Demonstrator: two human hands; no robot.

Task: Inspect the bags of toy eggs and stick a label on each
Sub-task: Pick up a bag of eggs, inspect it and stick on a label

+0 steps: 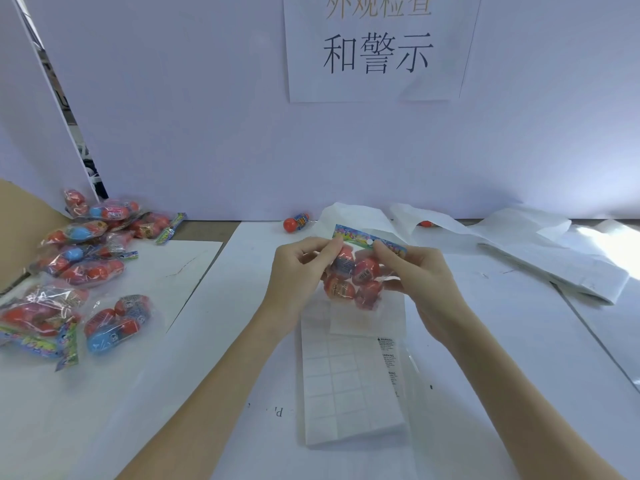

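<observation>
Over the white-papered counter (214,306) we find both hands, left hand (298,271) and right hand (420,282), pinching one egg bag (353,275) upright; label sheet (349,386) lies directly beneath, apparently nearer the right hand.

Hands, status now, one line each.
Left hand: grip closed on the bag of toy eggs, at its left side.
Right hand: grip closed on the same bag, right side.

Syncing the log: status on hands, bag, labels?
Left hand and right hand both pinch one bag of eggs, lifted above the label sheet. No label visible on it yet. Nothing in the way; bag pile sits far left.
</observation>
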